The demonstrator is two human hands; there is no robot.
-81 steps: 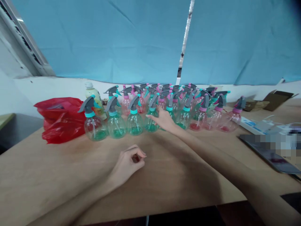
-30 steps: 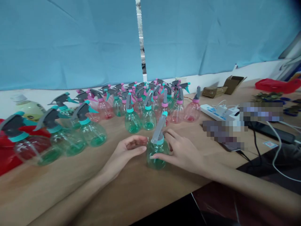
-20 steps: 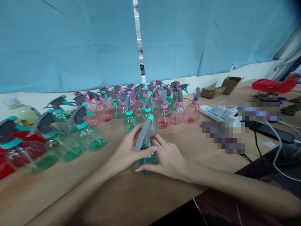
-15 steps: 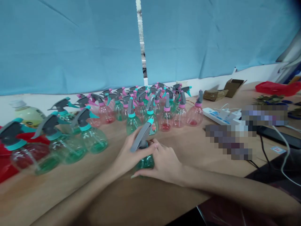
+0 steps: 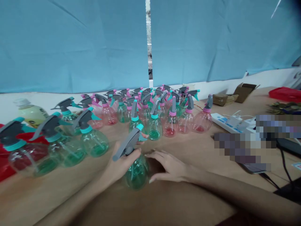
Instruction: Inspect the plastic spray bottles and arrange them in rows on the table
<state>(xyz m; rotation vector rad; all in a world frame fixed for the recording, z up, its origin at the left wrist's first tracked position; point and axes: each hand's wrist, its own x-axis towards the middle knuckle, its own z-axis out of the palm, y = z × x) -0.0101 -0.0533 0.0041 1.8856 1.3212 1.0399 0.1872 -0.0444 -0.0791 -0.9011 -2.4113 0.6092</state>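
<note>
A green see-through spray bottle with a grey and turquoise trigger head stands in front of me, tilted a little. My left hand is wrapped round its neck, just under the trigger head. Just right of the bottle, my right hand has its fingers stretched out and thumb apart, holding nothing. Beyond my hands stand another green spray bottle and a pink spray bottle, the nearest in a crowded group. More green spray bottles stand in a row at the left.
A red plastic bag lies at the left edge, near a bottle of yellowish liquid. At the right are a white power strip with plugs and cables, an open cardboard box and a blurred-out object. A blue curtain hangs behind.
My right hand has come off the bottle and opened beside it. My left hand, still gripping the neck, has moved slightly left and nearer with the bottle. The view has shifted slightly.
</note>
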